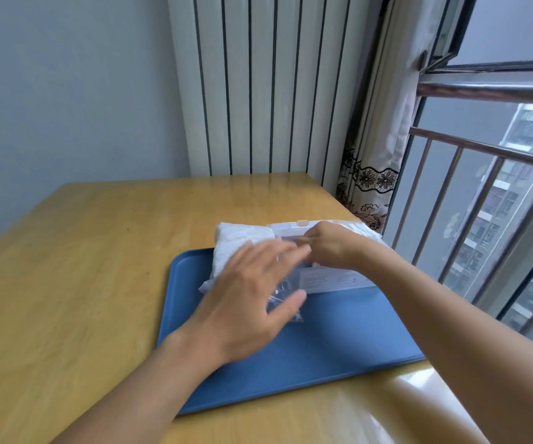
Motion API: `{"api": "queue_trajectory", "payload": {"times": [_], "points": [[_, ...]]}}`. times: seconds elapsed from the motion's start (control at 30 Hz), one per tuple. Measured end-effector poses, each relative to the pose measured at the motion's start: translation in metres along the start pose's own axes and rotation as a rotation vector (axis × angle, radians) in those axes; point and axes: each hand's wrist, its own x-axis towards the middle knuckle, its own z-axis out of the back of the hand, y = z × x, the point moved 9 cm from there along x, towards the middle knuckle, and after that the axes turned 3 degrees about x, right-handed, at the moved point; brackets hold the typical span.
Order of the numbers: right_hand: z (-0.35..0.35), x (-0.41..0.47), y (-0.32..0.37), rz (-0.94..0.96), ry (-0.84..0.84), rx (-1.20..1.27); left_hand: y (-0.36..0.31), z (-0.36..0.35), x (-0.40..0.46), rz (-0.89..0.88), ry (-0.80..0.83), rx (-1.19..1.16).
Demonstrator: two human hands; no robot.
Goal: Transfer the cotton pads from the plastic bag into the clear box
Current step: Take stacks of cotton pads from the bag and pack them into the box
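Note:
A plastic bag of white cotton pads (238, 240) lies on the far part of a blue tray (323, 347). Right beside it stands the clear box (335, 278) with a white label and a white lid edge with tan clasps. My left hand (252, 296) hovers with spread fingers over the bag's crinkled clear end, blurred, and holds nothing that I can see. My right hand (326, 243) is at the box's top edge, its fingers pinched together near the lid; what they grip is hidden.
The tray lies on a wooden table (82, 267). A white radiator (274, 84) stands behind the table. A patterned curtain (374, 174) and a window with metal bars (483, 203) are close on the right.

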Motion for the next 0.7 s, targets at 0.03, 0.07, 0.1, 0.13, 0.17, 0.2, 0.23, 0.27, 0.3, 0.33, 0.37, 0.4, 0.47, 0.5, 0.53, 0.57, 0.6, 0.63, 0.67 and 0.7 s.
{"api": "queue_trajectory", "payload": {"times": [0.03,0.07,0.1,0.13,0.17,0.2,0.23,0.27,0.3,0.33,0.37,0.4,0.47,0.5,0.53,0.57,0.6,0.63,0.67,0.7], "points": [[0.006,-0.005,0.006,0.053,-0.056,0.028,0.008,0.022,0.001,0.038,-0.100,-0.068],[0.016,-0.013,0.018,0.143,-0.167,0.042,0.021,0.043,0.001,0.081,-0.176,-0.092],[0.026,-0.027,0.033,0.255,-0.294,0.068,0.035,0.058,-0.001,0.130,-0.207,-0.084],[0.030,-0.043,0.052,0.387,-0.359,0.144,0.051,0.065,-0.005,0.191,-0.187,-0.062],[0.025,-0.059,0.069,0.508,-0.319,0.244,0.068,0.066,-0.012,0.265,-0.123,-0.046],[0.011,-0.072,0.086,0.602,-0.202,0.312,0.084,0.060,-0.020,0.349,-0.035,-0.035],[-0.006,-0.084,0.097,0.677,-0.102,0.297,0.096,0.051,-0.029,0.421,0.054,-0.031],[-0.021,-0.093,0.102,0.745,-0.073,0.179,0.104,0.041,-0.037,0.469,0.124,-0.027],[-0.032,-0.099,0.102,0.804,-0.122,-0.010,0.108,0.034,-0.042,0.490,0.159,-0.031],[-0.040,-0.102,0.101,0.846,-0.203,-0.189,0.109,0.029,-0.044,0.494,0.166,-0.049],[-0.045,-0.100,0.096,0.848,-0.269,-0.321,0.108,0.025,-0.044,0.485,0.161,-0.076],[-0.045,-0.099,0.092,0.827,-0.332,-0.404,0.105,0.022,-0.041,0.471,0.153,-0.089],[-0.041,-0.094,0.084,0.771,-0.474,-0.521,0.100,0.019,-0.035,0.485,0.108,-0.062],[-0.040,-0.091,0.081,0.733,-0.534,-0.559,0.099,0.019,-0.035,0.511,0.074,-0.044],[-0.039,-0.088,0.079,0.697,-0.590,-0.595,0.099,0.020,-0.034,0.535,0.039,-0.031],[-0.038,-0.085,0.077,0.646,-0.631,-0.616,0.097,0.021,-0.034,0.544,0.014,-0.023],[-0.038,-0.081,0.075,0.589,-0.657,-0.621,0.096,0.021,-0.034,0.550,-0.007,-0.015],[-0.039,-0.079,0.075,0.534,-0.663,-0.601,0.094,0.023,-0.035,0.550,-0.030,-0.012],[-0.040,-0.077,0.075,0.493,-0.661,-0.566,0.092,0.024,-0.034,0.544,-0.048,-0.013],[-0.040,-0.076,0.075,0.469,-0.661,-0.534,0.090,0.026,-0.033,0.531,-0.067,-0.018]]}}
